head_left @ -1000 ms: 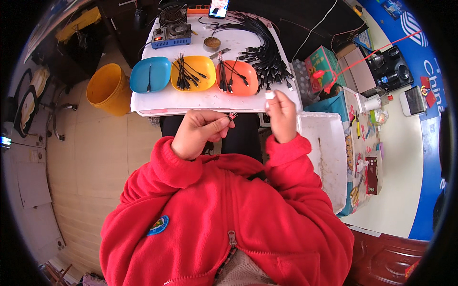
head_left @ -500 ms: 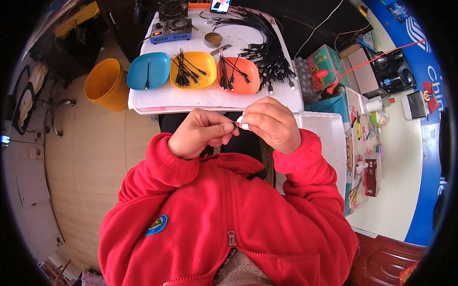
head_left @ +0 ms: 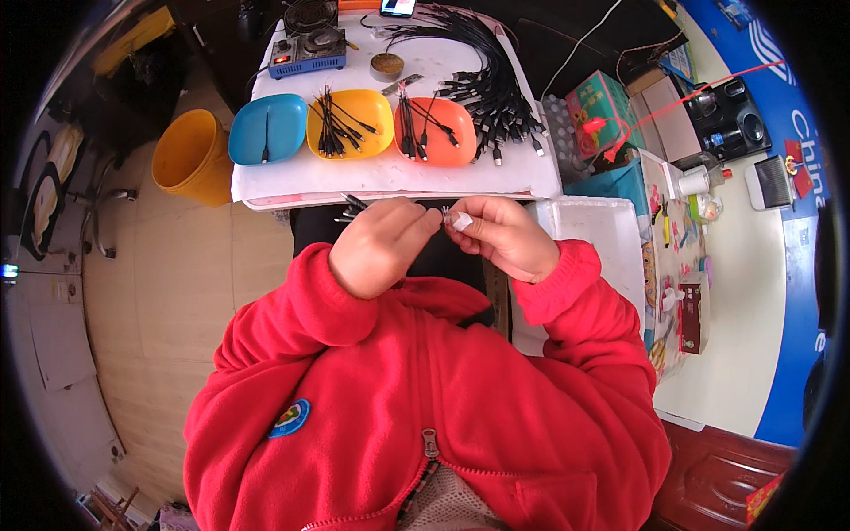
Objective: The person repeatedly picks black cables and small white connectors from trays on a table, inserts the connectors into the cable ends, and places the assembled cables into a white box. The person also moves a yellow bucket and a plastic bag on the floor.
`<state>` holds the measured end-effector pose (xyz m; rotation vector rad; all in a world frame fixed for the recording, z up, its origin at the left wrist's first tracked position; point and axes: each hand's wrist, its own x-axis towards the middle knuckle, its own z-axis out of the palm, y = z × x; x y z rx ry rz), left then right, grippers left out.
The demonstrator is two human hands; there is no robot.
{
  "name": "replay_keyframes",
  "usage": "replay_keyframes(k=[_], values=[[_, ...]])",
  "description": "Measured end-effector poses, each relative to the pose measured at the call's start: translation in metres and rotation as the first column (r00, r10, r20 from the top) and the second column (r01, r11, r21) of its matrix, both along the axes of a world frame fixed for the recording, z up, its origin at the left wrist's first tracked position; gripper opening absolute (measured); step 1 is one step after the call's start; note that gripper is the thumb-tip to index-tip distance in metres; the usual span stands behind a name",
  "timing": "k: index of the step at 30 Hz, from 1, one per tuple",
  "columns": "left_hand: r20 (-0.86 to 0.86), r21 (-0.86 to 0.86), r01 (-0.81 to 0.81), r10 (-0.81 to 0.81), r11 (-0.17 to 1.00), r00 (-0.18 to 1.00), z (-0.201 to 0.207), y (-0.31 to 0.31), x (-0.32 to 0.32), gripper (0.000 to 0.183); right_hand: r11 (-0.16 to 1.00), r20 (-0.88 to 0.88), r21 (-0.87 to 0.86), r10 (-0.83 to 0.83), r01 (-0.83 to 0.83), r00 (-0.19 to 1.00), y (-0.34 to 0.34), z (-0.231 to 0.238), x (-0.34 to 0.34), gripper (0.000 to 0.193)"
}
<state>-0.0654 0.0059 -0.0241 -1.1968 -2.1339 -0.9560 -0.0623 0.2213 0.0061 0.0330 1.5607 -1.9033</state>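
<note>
In front of my chest, just off the table's near edge, my left hand (head_left: 382,246) is closed around a short black cable (head_left: 352,207). Its dark end pokes out past the hand's left side. My right hand (head_left: 506,237) pinches at the thin bare wire ends (head_left: 446,212) between the two hands. White wrapping (head_left: 461,221) covers a fingertip of that hand. Beyond them stand a blue tray (head_left: 252,146) with one cable, a yellow tray (head_left: 382,111) and an orange tray (head_left: 459,152), each with several black cables.
A bundle of black cables (head_left: 496,80) spreads over the table's right side. At the back sit a small blue heating device (head_left: 308,60), a round tin (head_left: 387,65) and a phone (head_left: 398,7). A yellow bucket (head_left: 188,159) stands left; a white tray (head_left: 598,234) lies right.
My left hand has turned over, back upward, and the cable end now shows on its left. The right hand has rolled so its thumb side shows. The view has shifted slightly.
</note>
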Motion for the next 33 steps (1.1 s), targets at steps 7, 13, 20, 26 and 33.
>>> replay_keyframes(k=[7, 13, 20, 26, 33], values=[[0.524, 0.263, -0.033, -0.114, 0.964, 0.844, 0.003, 0.0, 0.009, 0.013, 0.752, -0.883, 0.387, 0.468, 0.534, -0.019, -0.007, 0.014, 0.011, 0.029], [0.258, 0.17, -0.064, 0.018, 0.983, 0.966, 0.0, 0.006, 0.013, 0.015, 0.77, -0.815, 0.508, 0.285, 0.386, 0.504, -0.007, 0.001, 0.016, 0.014], [0.412, 0.206, -0.035, -0.055, 0.978, 0.91, -0.009, 0.004, 0.009, 0.013, 0.999, -0.177, 0.02, -0.026, 0.03, 0.984, 0.0, -0.009, 0.01, 0.017], [0.732, 0.466, -0.037, -0.361, 0.884, 0.579, -0.008, 0.002, 0.005, 0.009, 0.805, -0.927, 0.368, 0.356, 0.466, 0.119, -0.007, 0.004, 0.01, 0.027], [0.239, 0.261, -0.082, 0.018, 0.962, 0.971, -0.01, 0.007, 0.004, 0.015, 0.848, -0.743, 0.417, 0.112, 0.326, 0.66, -0.018, -0.007, 0.011, 0.012]])
